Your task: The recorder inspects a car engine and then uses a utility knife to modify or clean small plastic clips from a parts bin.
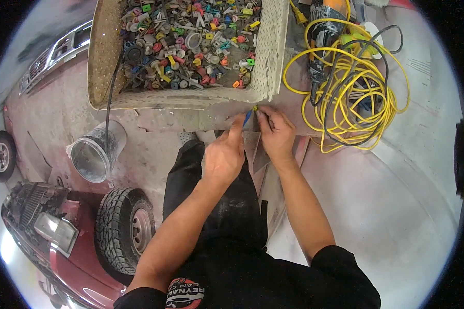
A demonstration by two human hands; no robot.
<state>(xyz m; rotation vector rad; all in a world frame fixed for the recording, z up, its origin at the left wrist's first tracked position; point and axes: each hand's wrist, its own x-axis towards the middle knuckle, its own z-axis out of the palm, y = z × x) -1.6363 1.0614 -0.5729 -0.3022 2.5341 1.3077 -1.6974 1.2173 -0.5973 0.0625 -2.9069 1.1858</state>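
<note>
My left hand (225,158) is closed, its fingers pinching a slim blue piece (248,117) just below the bin's near edge. My right hand (277,135) meets it there, with thumb and fingertips closed on a tiny yellow piece (255,108) at the blue piece's tip. Both items are too small to name exactly. Beyond my hands stands a perforated, worn cream bin (191,98). Many loose, coloured plastic clips and fasteners (191,46) fill it.
To the right lie a coiled yellow cord (366,123) and a dusty power tool (322,46). A dirty bucket (92,154) is at left, with a black cable (111,98) hanging into it. Lower left are a red vehicle (75,257) and its tire (116,226).
</note>
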